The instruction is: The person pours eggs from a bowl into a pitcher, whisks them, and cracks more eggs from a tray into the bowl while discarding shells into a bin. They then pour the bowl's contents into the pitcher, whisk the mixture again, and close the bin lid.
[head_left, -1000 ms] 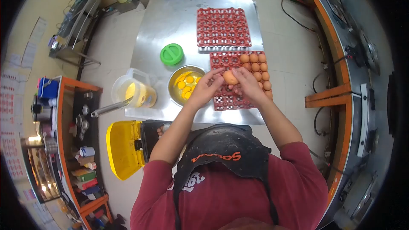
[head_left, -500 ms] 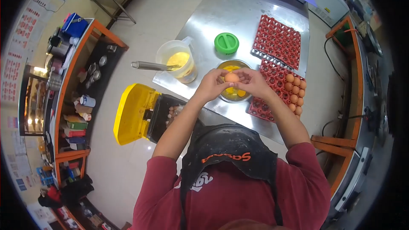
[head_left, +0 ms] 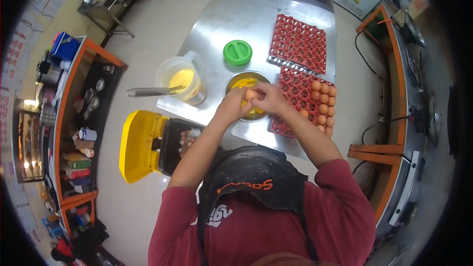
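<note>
Over a metal bowl [head_left: 268, 77] of yellow egg contents, my left hand [head_left: 233, 106] and my right hand [head_left: 271, 99] hold one brown egg [head_left: 251, 94] between their fingers. The fingers of both hands are closed on the shell. Whether the shell is cracked cannot be made out. To the right of the bowl is a red egg tray [head_left: 293, 88] with several brown eggs [head_left: 323, 98] on its right side. A clear jug [head_left: 165, 71] with yellow contents and a whisk [head_left: 148, 91] stands to the left. Behind the bowl lies a green lid [head_left: 237, 53].
Empty stacked red trays [head_left: 299, 43] lie farther back on the steel table [head_left: 221, 24]. An open bin [head_left: 170, 140] with a yellow lid [head_left: 140, 145] and eggshells inside stands left of my body. Shelving [head_left: 74, 118] is at the far left, with orange-framed counters [head_left: 394, 64] at the right.
The view has shifted, so the table and its things appear farther left. My hands remain over the bowl, with the egg now turned and more covered by my fingers.
</note>
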### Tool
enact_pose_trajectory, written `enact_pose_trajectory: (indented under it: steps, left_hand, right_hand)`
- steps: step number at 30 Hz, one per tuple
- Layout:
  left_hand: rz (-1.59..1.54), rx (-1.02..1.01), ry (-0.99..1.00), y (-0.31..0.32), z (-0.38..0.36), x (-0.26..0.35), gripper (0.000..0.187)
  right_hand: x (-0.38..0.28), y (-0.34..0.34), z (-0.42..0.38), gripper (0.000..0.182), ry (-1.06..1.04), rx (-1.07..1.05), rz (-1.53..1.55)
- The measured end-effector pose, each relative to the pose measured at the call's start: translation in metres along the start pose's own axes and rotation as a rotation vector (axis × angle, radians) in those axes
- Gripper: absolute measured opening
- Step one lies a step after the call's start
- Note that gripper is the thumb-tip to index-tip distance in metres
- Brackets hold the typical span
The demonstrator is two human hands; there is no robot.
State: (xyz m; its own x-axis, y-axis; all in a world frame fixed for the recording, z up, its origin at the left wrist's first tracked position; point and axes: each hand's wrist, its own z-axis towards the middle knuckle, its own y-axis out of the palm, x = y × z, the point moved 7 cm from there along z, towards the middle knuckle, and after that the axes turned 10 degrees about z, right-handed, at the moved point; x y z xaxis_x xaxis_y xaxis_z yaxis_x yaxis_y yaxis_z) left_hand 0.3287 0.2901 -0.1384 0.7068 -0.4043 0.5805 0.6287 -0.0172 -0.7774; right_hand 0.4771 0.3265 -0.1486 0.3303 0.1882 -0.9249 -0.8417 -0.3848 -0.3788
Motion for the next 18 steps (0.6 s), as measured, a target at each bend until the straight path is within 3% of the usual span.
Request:
enact_pose_trajectory:
  steps: [9,14,18]
  left_hand:
    - [0.114,0.032,-0.001,0.016,-0.003,0.003,0.048]
    - [-0.009,0.026,-0.020,0.010,-0.002,0.004,0.045]
    - [-0.081,0.026,-0.067,0.009,-0.001,-0.001,0.043]
  right_hand:
    - [-0.012,-0.004,-0.010,0.033,-0.136,-0.025,-0.091]
    - [-0.025,-0.005,-0.010,0.031,-0.118,-0.066,-0.129]
    - [-0.026,-0.004,-0.005,0.033,-0.222,-0.106,-0.133]
